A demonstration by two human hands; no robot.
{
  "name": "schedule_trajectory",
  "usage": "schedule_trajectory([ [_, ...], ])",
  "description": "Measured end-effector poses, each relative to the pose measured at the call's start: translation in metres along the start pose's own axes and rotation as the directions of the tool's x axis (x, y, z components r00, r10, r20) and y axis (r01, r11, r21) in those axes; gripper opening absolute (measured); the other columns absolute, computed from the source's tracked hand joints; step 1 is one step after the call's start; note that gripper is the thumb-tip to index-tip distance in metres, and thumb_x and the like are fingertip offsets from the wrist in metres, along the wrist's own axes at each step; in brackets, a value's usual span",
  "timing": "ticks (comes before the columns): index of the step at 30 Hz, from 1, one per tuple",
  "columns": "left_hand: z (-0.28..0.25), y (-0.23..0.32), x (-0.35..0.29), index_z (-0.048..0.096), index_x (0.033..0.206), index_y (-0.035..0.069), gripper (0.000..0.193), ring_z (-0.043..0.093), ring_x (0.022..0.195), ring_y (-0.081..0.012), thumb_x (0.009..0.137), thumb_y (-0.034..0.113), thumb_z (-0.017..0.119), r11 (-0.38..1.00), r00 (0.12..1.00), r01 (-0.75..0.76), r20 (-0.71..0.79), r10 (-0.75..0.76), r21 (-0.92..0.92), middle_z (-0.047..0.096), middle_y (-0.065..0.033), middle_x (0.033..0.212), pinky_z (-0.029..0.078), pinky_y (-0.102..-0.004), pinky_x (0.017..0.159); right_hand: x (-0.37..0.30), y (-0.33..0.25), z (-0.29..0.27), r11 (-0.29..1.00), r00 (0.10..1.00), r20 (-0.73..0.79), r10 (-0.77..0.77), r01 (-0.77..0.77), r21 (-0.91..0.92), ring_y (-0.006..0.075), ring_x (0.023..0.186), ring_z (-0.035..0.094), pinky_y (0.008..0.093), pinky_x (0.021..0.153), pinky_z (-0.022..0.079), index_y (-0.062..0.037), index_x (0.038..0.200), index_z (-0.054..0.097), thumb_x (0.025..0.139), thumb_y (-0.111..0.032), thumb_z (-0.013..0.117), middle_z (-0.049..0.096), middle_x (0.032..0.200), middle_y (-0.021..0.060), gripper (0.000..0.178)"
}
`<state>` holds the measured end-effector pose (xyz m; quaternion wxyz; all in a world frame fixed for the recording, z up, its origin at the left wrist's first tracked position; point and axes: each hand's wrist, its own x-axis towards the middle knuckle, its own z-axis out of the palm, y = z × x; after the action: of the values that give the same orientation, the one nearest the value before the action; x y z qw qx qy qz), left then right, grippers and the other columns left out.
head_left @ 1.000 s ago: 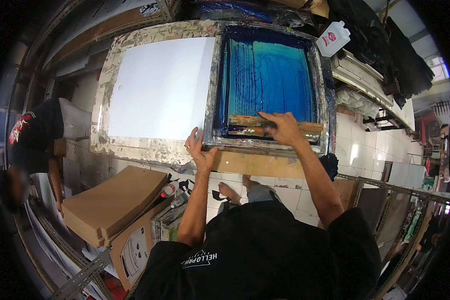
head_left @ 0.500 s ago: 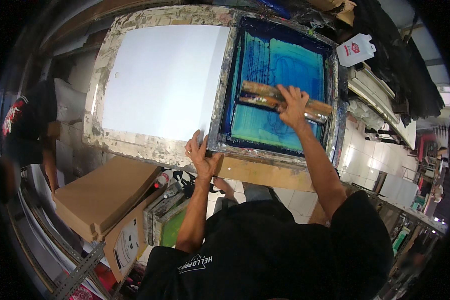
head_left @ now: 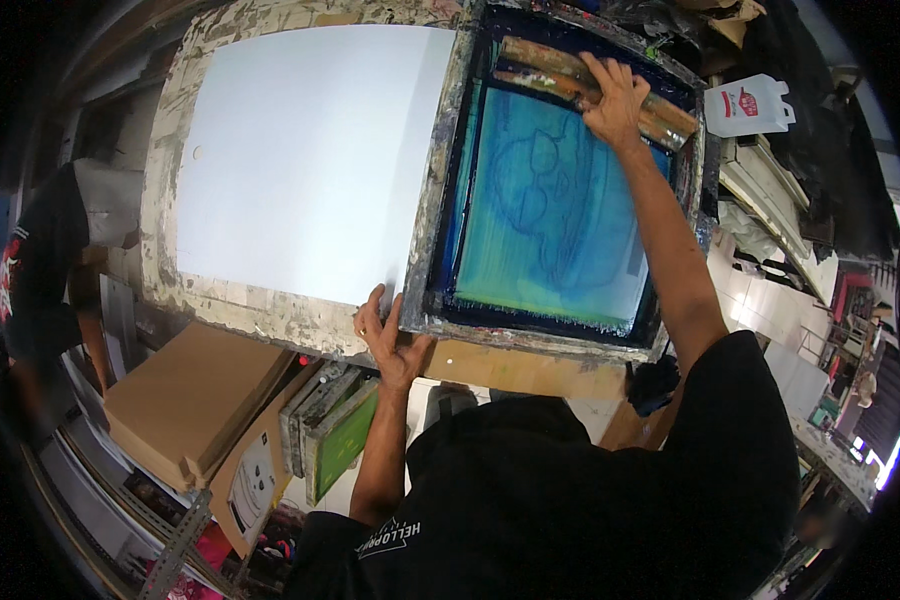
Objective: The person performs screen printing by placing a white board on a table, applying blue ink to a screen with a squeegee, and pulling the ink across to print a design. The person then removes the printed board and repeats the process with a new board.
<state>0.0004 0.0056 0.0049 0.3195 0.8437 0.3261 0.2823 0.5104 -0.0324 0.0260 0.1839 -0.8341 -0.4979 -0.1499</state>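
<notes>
My right hand [head_left: 618, 108] is closed over the stained wooden squeegee [head_left: 540, 62], near the far end of the screen. The squeegee lies across the inside of the screen-printing frame [head_left: 432, 190]. Blue-green mesh [head_left: 560, 210] with a faint line drawing shows on the near side of it. My left hand [head_left: 390, 345] rests at the frame's near left corner, fingers spread over the edge of the paint-marked board [head_left: 260, 315]. A large white sheet [head_left: 310, 165] lies flat on that board, left of the frame.
A white plastic jug [head_left: 748, 106] stands beyond the frame on the right. Brown cardboard boxes [head_left: 190, 400] and a green-meshed frame [head_left: 340, 450] are below the board at left. Another person [head_left: 55, 250] in dark clothes is at the far left. Shelving lines the right side.
My right hand has pushed the squeegee away from me, from mid-screen to the far end, uncovering more of the drawing. My left hand stays at the frame corner. The view has shifted slightly.
</notes>
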Motion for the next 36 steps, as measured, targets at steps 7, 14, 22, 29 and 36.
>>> schedule_trajectory([
  [7,-0.002,0.001,0.002,0.064,0.132,0.008,0.067,0.044,0.128,-0.0389,0.070,0.024,0.083,1.000,0.999,0.028,0.027,-0.027,-0.013,0.049,-0.0212,0.145,0.036,-0.0523,0.104,0.048,0.036,0.024,0.994,0.986,-0.124,-0.110,0.107,-0.030,0.0283,0.112,0.051,0.0492,0.096,0.030,-0.0237,0.143,0.054,0.062,-0.020,0.076,0.056,0.114,0.0076,0.084],
  [14,0.007,-0.003,0.000,0.063,0.133,0.007,0.072,0.048,0.126,-0.0380,0.069,0.033,0.082,1.000,0.999,0.013,-0.046,-0.014,-0.014,0.051,-0.0209,0.144,0.032,-0.0506,0.107,0.076,0.048,0.002,0.997,0.994,0.087,-0.072,0.070,0.030,0.0337,0.118,0.059,0.0501,0.096,0.042,-0.0249,0.139,0.059,0.080,-0.020,0.073,0.065,0.126,0.0166,0.061],
  [22,0.006,-0.009,-0.010,0.061,0.132,-0.002,0.074,0.046,0.123,-0.0347,0.069,0.030,0.083,0.994,0.998,0.059,-0.005,-0.060,-0.091,0.062,-0.0155,0.125,0.032,-0.0488,0.106,0.032,0.024,-0.002,0.981,0.981,-0.034,-0.190,0.188,-0.052,0.0308,0.089,0.069,0.0428,0.073,0.053,-0.0275,0.134,0.062,0.085,-0.014,0.070,0.070,0.100,0.0151,0.052],
  [29,0.004,0.000,-0.009,0.060,0.132,-0.004,0.075,0.047,0.119,-0.0335,0.066,0.020,0.086,0.975,0.996,0.056,-0.050,-0.068,-0.213,0.062,-0.0154,0.119,0.033,-0.0462,0.105,-0.057,-0.050,-0.051,0.998,0.998,0.031,-0.063,0.064,-0.019,0.0307,0.076,0.064,0.0439,0.069,0.050,-0.0268,0.129,0.065,0.080,-0.011,0.071,0.064,0.084,0.0111,0.052],
  [36,-0.011,0.037,0.009,0.059,0.132,-0.005,0.078,0.049,0.117,-0.0310,0.060,0.007,0.089,0.938,0.987,0.058,-0.121,-0.105,-0.341,0.062,-0.0142,0.118,0.032,-0.0436,0.105,-0.150,-0.143,-0.151,0.999,0.995,0.104,0.000,-0.005,0.050,0.0311,0.074,0.062,0.0439,0.066,0.048,-0.0235,0.128,0.066,0.078,-0.008,0.070,0.062,0.081,0.0108,0.053],
])
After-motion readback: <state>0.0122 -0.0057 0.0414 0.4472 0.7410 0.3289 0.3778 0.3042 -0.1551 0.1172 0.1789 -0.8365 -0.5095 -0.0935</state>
